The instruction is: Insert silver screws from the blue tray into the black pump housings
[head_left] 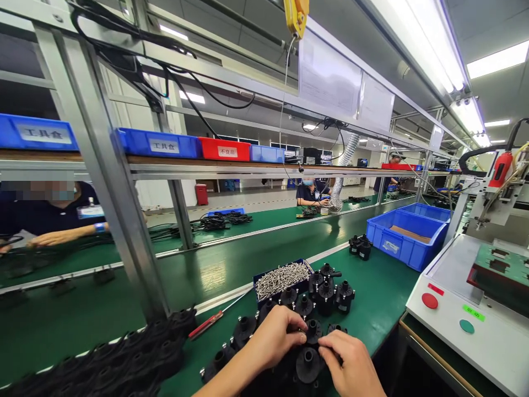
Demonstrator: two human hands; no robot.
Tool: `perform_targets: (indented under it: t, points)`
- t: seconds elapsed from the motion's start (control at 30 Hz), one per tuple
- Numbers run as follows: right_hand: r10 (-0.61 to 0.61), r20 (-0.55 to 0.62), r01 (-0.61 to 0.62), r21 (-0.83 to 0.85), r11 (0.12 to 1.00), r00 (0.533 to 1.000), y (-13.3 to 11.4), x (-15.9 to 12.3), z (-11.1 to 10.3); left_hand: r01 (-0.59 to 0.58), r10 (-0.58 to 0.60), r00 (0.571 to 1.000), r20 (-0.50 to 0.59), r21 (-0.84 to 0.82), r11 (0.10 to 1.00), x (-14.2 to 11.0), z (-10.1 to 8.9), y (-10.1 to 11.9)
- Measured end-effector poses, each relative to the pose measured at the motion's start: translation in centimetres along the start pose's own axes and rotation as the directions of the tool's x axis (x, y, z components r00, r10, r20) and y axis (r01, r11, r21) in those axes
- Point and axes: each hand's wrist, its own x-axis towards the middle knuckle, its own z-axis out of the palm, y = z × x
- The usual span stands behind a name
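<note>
My left hand (275, 337) is closed in a pinch at the left side of a black plastic pump housing (313, 330) with a round spout on top. On its right side my right hand (350, 361) also has thumb and forefinger together. Whatever lies between the fingertips of either hand is too small or hidden to name. Just in front stands another black housing (308, 365), its spout pointing up. Several similar housings (325, 295) crowd behind and to the left, some with silver screws in their side lugs. A dark blue box (255, 274) full of silver screws (283, 279) sits beyond my hands.
A red-handled screwdriver (205, 325) lies left of the screws. Black parts (136, 353) line the front left. Blue bins (403, 234) and a machine with red and green buttons (448, 314) stand at right. A metal post (119, 182) rises left. Co-workers sit across the line.
</note>
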Motion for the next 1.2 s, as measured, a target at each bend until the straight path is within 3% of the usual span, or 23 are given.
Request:
perform_targets:
  t: [0.23, 0.53, 0.8, 1.0, 1.2]
  points:
    - [-0.045, -0.051, 0.041, -0.089, 0.995, 0.998, 0.5, 0.1, 1.2, 0.027, -0.026, 0.999, 0.036, -0.045, 0.999, 0.0, -0.2, 0.4]
    - [-0.183, 0.044, 0.188, -0.189, 0.964, 0.982, 0.6, 0.0, 0.8, 0.077, -0.062, 0.995, 0.081, -0.187, 0.979, 0.5, 0.4, -0.4]
    - [-0.227, 0.081, 0.241, -0.353, 0.904, 0.970, 1.2, -0.6, 0.9, 0.108, -0.065, 0.989, 0.134, -0.345, 0.932, 0.2, 0.3, 0.1]
    - [-0.234, 0.044, 0.233, -0.371, 0.899, 0.971, 2.0, -1.4, 1.6, 0.123, -0.078, 0.985, 0.153, -0.312, 0.942, 0.2, -0.1, 0.2]
    - [-0.219, 0.049, 0.222, -0.343, 0.913, 0.975, 1.3, -1.3, 1.2, 0.065, -0.054, 0.994, 0.090, -0.113, 0.991, -0.1, 0.3, 0.3]
